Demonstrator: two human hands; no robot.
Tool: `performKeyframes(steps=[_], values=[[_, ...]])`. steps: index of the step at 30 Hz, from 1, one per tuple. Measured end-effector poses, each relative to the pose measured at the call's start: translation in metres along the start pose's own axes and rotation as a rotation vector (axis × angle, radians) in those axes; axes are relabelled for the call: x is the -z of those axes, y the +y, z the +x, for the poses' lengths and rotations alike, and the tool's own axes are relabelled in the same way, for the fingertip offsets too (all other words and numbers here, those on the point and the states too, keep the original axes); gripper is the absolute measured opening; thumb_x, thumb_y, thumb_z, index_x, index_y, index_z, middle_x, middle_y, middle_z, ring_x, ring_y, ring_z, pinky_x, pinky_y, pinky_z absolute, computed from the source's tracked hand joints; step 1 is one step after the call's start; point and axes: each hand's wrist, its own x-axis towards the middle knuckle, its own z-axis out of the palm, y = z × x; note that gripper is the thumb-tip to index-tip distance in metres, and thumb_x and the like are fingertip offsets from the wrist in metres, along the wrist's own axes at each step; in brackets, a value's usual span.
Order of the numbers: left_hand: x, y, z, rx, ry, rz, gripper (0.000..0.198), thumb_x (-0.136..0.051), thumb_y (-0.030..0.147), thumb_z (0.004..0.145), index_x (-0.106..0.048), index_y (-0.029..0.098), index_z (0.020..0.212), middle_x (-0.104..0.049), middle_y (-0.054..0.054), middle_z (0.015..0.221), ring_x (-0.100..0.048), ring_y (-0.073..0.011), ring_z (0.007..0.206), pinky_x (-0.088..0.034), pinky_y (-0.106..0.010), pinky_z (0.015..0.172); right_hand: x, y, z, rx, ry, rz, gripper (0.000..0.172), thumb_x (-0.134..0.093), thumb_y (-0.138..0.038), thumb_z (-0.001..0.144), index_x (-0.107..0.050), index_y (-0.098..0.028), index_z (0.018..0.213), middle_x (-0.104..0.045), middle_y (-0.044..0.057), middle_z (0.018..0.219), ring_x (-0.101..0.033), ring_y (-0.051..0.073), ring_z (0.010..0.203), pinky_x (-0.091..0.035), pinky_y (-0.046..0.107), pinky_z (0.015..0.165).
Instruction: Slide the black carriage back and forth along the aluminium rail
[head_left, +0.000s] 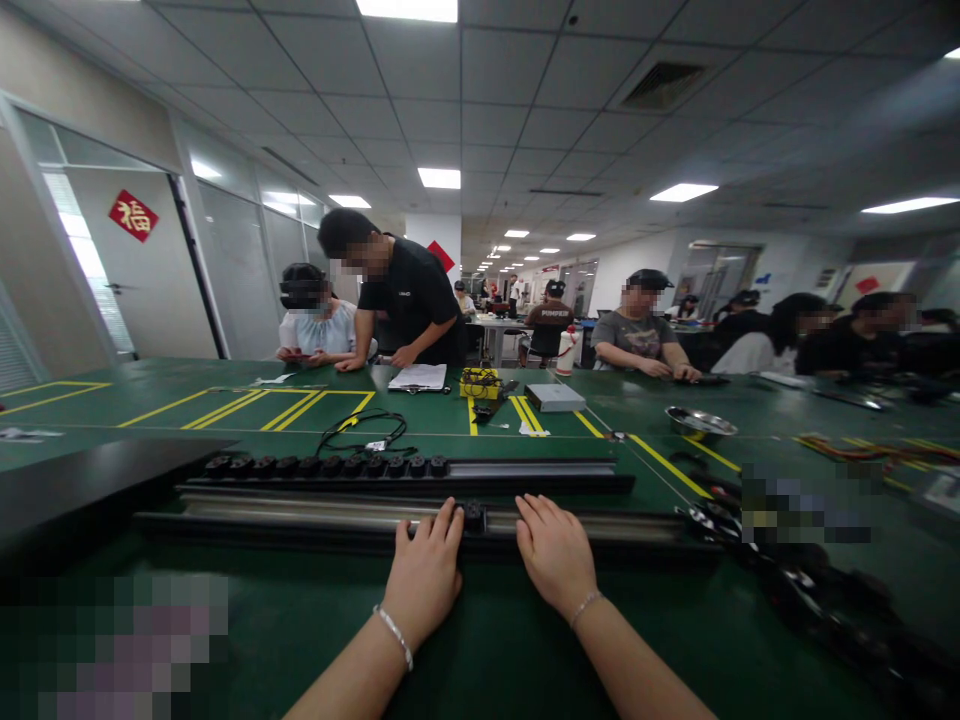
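A long black rail (300,510) with a shiny metal channel lies across the green table in front of me. On it sits a small black block (474,516). My left hand (424,580) rests on the rail just left of the block, fingers stretched forward and slightly bent, the forefinger beside it. To the right of the block, my right hand (559,555) lies palm down with its fingers extended over the rail. Neither hand is wrapped round anything. Behind is a second black rail (532,470), with a row of several black knob-like pieces (330,466) along its left part.
A dark panel (90,490) stands at left. Black chain-like parts (817,590) lie at right, near a metal bowl (701,422). Farther back are a black cable (367,430), a yellow box (480,382), a grey box (555,398) and a clipboard (418,377). Several people work across the table.
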Motion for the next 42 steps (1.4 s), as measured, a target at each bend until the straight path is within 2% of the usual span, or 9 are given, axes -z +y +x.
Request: performKeyframes(steps=[17, 23, 32, 42], values=[[-0.0021, 0.0000, 0.0009, 0.015, 0.044, -0.017, 0.060, -0.043, 0.018, 0.071, -0.038, 0.027, 0.131, -0.036, -0.004, 0.141, -0.046, -0.0249, 0.109, -0.030, -0.049, 0.091, -0.0006, 0.0002, -0.0016, 0.007, 0.030, 0.013, 0.042, -0.029, -0.030, 0.088, -0.054, -0.021, 0.121, -0.055, 0.005, 0.124, -0.044, 0.019, 0.117, -0.031, 0.034, 0.095], [-0.0034, -0.0008, 0.0011, 0.022, 0.029, -0.013, 0.060, -0.044, 0.019, 0.073, -0.036, 0.028, 0.131, -0.037, -0.003, 0.141, -0.046, -0.0247, 0.111, -0.030, -0.047, 0.092, -0.0020, 0.0014, -0.0032, 0.036, 0.099, 0.033, 0.045, -0.031, -0.028, 0.088, -0.042, -0.021, 0.131, -0.056, 0.006, 0.122, -0.048, 0.018, 0.113, -0.032, 0.033, 0.093], [-0.0042, -0.0024, 0.0013, 0.014, 0.044, -0.031, 0.059, -0.044, 0.020, 0.073, -0.037, 0.029, 0.131, -0.037, -0.003, 0.140, -0.047, -0.0241, 0.109, -0.031, -0.048, 0.091, -0.0090, 0.0039, -0.0043, 0.057, 0.172, 0.066, 0.046, -0.033, -0.024, 0.087, -0.040, -0.017, 0.131, -0.058, 0.007, 0.119, -0.050, 0.019, 0.111, -0.033, 0.034, 0.092], [-0.0009, -0.0023, 0.0024, 0.024, 0.016, -0.027, 0.059, -0.046, 0.021, 0.074, -0.036, 0.031, 0.131, -0.037, -0.003, 0.140, -0.047, -0.0239, 0.109, -0.031, -0.046, 0.091, -0.0072, -0.0022, -0.0046, 0.119, 0.201, 0.109, 0.045, -0.033, -0.016, 0.086, -0.043, -0.024, 0.129, -0.057, 0.004, 0.120, -0.051, 0.016, 0.108, -0.038, 0.031, 0.088]])
